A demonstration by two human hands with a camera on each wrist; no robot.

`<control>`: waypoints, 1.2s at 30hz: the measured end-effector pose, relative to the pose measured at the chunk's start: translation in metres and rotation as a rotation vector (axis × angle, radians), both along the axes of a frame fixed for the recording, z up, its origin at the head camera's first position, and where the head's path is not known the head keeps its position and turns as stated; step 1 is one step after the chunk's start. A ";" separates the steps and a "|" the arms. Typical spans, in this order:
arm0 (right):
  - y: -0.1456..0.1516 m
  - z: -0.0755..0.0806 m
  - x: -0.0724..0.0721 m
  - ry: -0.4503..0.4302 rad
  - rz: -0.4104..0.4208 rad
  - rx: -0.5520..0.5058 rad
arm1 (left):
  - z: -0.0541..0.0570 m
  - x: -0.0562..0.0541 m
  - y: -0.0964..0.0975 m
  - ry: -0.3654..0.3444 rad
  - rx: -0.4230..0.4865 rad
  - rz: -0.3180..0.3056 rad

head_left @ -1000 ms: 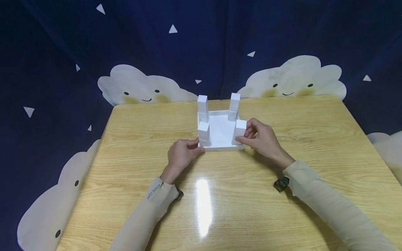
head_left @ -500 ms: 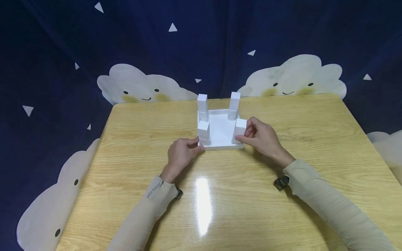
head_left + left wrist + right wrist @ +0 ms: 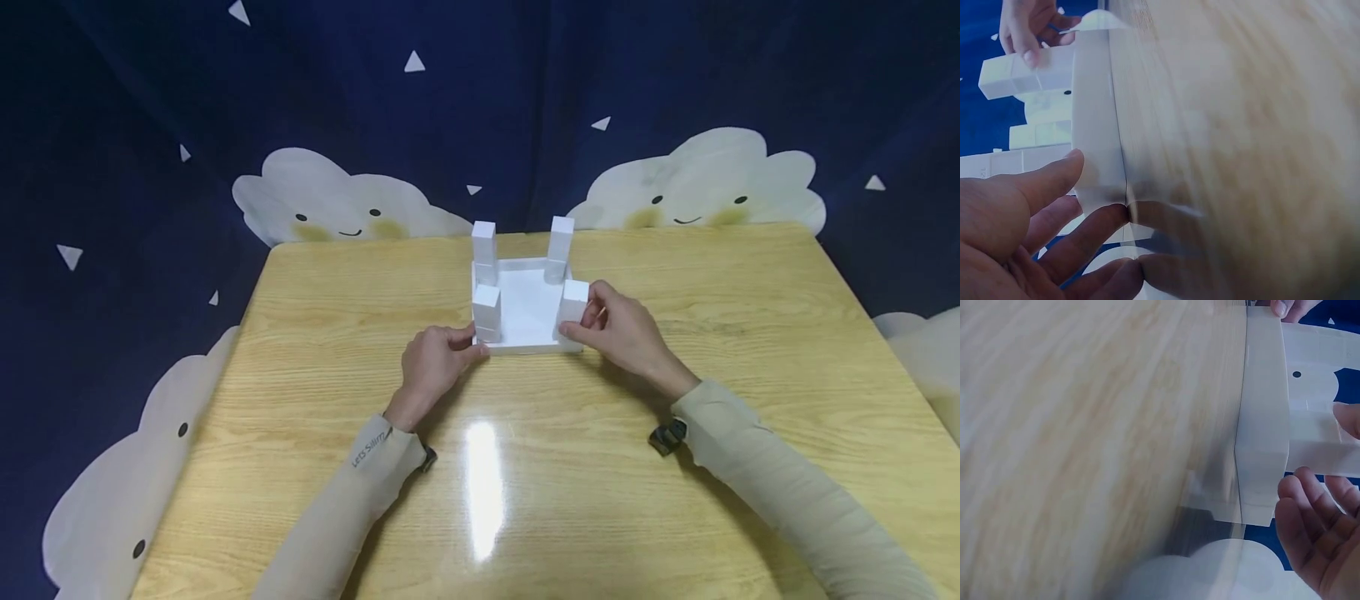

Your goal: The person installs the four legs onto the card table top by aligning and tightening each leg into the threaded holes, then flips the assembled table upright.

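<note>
A white shallow tray (image 3: 528, 348) sits on the table with an upright white post of stacked blocks at each corner. My left hand (image 3: 433, 365) holds the tray's near left corner. Its thumb lies on the wall's upper edge in the left wrist view, fingers at the corner's outer side. My right hand (image 3: 628, 335) pinches the near right post (image 3: 575, 293) low down, thumb in front and fingers on the outer side. The near left post (image 3: 487, 312) stands beside my left hand. Behind stand the far left post (image 3: 484, 246) and far right post (image 3: 559, 243), untouched.
The glossy wooden table (image 3: 600, 483) stretches around the tray, with a bright light reflection in front. Behind hangs a dark blue curtain (image 3: 480, 100) with white clouds and triangles, close to the table's back edge. Black straps sit at both wrists.
</note>
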State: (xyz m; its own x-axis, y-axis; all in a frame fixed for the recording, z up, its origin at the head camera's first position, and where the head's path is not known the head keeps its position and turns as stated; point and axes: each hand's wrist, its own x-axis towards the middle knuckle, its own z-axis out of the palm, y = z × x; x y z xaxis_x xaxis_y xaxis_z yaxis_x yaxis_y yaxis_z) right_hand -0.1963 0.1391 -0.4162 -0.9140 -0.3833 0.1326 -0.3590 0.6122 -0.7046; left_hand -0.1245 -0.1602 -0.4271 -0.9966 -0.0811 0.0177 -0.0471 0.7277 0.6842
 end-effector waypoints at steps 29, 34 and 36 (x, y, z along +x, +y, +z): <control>0.003 -0.010 0.004 -0.134 -0.017 0.177 | 0.002 -0.001 0.000 -0.018 0.014 -0.050; 0.005 -0.013 0.002 -0.108 0.035 0.196 | 0.000 0.000 -0.003 0.026 0.065 -0.026; 0.004 -0.014 0.002 -0.095 0.044 0.200 | -0.001 0.001 -0.003 0.034 0.090 0.008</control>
State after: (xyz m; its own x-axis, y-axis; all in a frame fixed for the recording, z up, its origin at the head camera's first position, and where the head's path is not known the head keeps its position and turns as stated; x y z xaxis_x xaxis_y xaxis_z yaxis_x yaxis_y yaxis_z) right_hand -0.1944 0.1432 -0.4298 -0.9005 -0.4334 -0.0360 -0.3264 0.7283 -0.6025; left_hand -0.1230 -0.1633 -0.4285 -0.9948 -0.0915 0.0435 -0.0283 0.6633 0.7478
